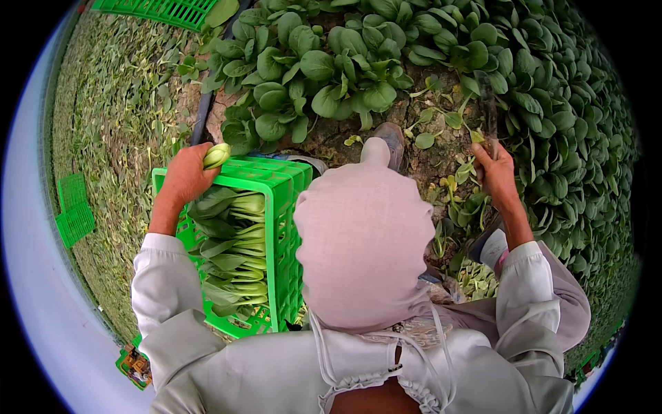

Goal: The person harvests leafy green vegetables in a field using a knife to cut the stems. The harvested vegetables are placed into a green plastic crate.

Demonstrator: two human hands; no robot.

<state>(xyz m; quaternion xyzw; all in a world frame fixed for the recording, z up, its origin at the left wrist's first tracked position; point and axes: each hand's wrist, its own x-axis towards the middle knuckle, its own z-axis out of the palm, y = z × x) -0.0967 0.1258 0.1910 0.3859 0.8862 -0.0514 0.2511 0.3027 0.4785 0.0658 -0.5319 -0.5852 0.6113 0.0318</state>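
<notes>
My left hand (190, 173) is closed around a head of bok choy, whose pale green base (216, 156) points to the right, over the upper left corner of a green plastic crate (282, 207). Inside the crate, bok choy heads (248, 248) lie in a row, pale stems to the right and dark leaves to the left. On the right, my right hand (497, 173) grips a tool with a thin, dark blade (487, 101) pointing away from me. A yellowish leaf (477, 136) is at its fingertips. The tool's handle is mostly hidden by the fingers.
Growing bok choy plants (331, 72) fill the ground ahead and to the right. A black hose or strip (202, 116) runs along the soil. Loose leaves (455, 191) lie by my shoes (391, 139). More green crates (75, 209) stand in the field at left and top left.
</notes>
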